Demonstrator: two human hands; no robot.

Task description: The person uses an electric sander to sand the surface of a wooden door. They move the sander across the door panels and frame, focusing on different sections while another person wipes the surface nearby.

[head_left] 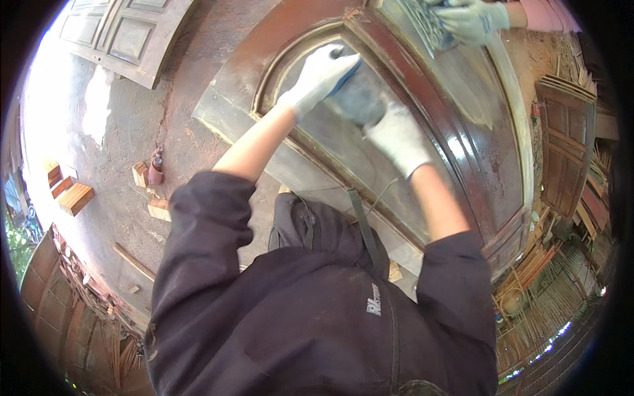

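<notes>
A large wooden door (422, 86) with raised mouldings and a curved panel lies under my hands. Between the hands is a blurred, flat grey sheet (358, 100), which looks like sandpaper, against the door's recessed panel. My left hand (323, 71), in a white glove with blue at its palm side, is closed at the sheet's far left edge. My right hand (399, 135), also in a white glove, is closed at its near right edge. The fingertips of both hands are partly hidden or blurred.
At the top right a co-worker's gloved hand (472, 21) presses a grey crumpled pad (422, 26) on the same door. Another panelled door (125, 36) lies at the far left. Wooden blocks (76, 198) and a small bottle (156, 168) stand on the floor. Dark doors (566, 145) lean at right.
</notes>
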